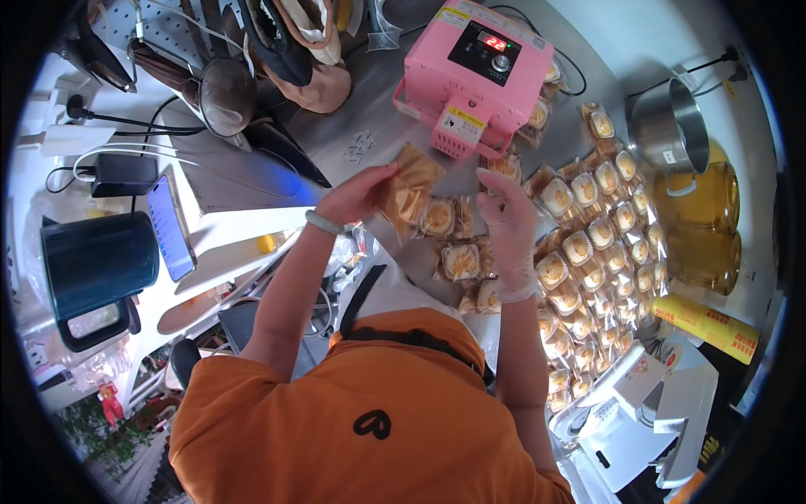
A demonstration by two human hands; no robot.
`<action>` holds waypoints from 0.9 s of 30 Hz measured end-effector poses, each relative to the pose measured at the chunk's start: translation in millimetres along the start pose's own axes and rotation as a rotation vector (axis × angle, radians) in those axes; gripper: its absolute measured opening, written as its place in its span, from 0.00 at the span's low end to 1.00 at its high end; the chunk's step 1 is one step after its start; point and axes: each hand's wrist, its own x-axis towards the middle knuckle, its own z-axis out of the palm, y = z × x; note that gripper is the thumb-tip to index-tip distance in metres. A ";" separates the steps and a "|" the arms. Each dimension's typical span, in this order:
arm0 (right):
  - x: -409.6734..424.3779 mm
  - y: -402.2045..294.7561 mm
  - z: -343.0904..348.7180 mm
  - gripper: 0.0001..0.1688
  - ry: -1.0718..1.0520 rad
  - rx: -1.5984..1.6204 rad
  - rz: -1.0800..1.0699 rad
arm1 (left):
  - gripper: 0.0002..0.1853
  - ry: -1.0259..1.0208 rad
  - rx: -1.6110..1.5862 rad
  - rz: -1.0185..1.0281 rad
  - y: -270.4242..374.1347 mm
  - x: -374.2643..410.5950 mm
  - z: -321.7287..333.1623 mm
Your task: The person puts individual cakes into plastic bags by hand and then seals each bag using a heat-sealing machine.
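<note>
My bare left hand [357,196], with a pale bangle at the wrist, grips a sheaf of brown-and-clear pastry bags [410,184] by its left edge. Partly beneath these bags lies a wrapped round pastry [438,217] in a white paper cup. My right hand [509,217] wears a clear disposable glove. Its fingers are apart, with nothing seen between them, close to another wrapped pastry [505,167]. More wrapped pastries, one of them [461,261] nearer my apron, lie left of the right wrist. A pink heat-sealing machine [475,69] with a lit display stands beyond both hands.
Rows of bagged pastries [598,233] cover the steel table at right. Behind them are a steel pot [667,126] and yellow-tinted containers [702,227]. A white appliance [648,416] stands at lower right. On the left are a phone [171,227], a dark green kettle [101,264] and a strainer [227,97].
</note>
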 end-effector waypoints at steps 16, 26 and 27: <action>-8.8 -86.2 -20.1 0.09 -0.277 -0.373 -0.156 | 0.25 -0.365 0.497 0.503 -9.5 -36.0 98.8; -11.0 -86.1 -11.8 0.09 -0.005 -0.047 -0.008 | 0.05 -0.051 0.395 0.539 -14.2 -30.5 125.8; -9.1 -81.5 -12.5 0.09 0.013 0.018 0.005 | 0.05 -0.008 0.390 0.523 -15.5 -27.3 125.0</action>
